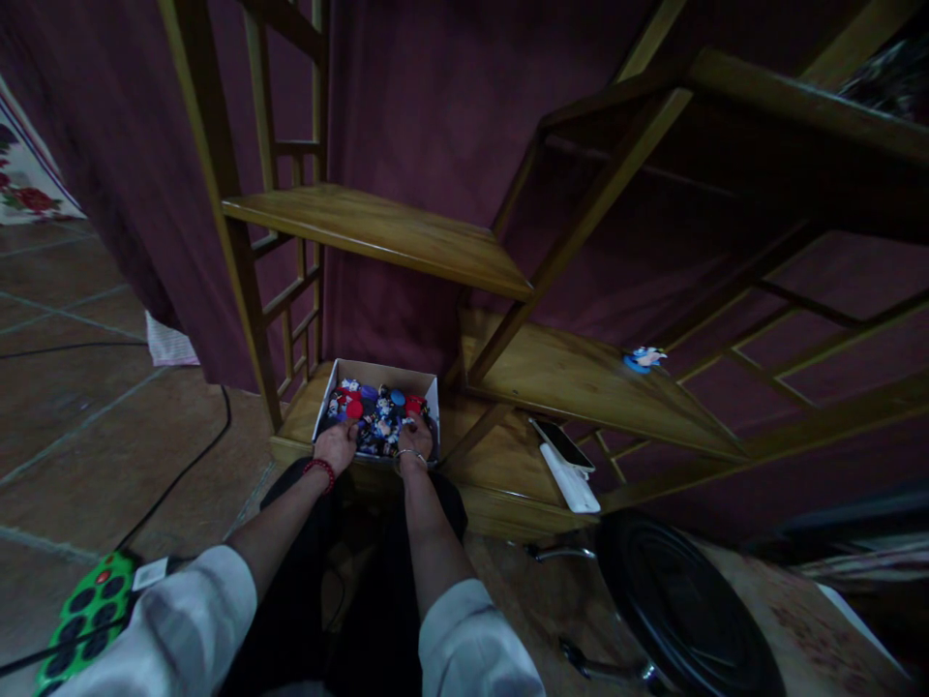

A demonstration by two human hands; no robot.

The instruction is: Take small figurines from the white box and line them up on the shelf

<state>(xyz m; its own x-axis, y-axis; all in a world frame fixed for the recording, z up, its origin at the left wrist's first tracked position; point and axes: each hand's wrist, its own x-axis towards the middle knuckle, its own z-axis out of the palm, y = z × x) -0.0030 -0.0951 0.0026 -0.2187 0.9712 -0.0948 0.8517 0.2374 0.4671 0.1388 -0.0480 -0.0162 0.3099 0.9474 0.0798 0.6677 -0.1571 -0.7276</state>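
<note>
An open cardboard box (386, 374) with white sides stands on the lowest shelf, filled with several small figurines (380, 418) in red, blue, white and black. My left hand (338, 445), with a red bead bracelet at the wrist, reaches over the box's near left side, its fingertips at the figurines. Inside the near right corner is my right hand (415, 438), a thin bracelet on its wrist, fingers bent among the figurines. What either hand holds, if anything, is too small and dark to make out.
A wooden shelf board (384, 232) juts out above the box. One blue figurine (644, 359) stands on the right shelf. Below it lie a phone (562, 445) and a white object (570, 480). A black round stool (682, 605) is at lower right, a green power strip (87, 620) at lower left.
</note>
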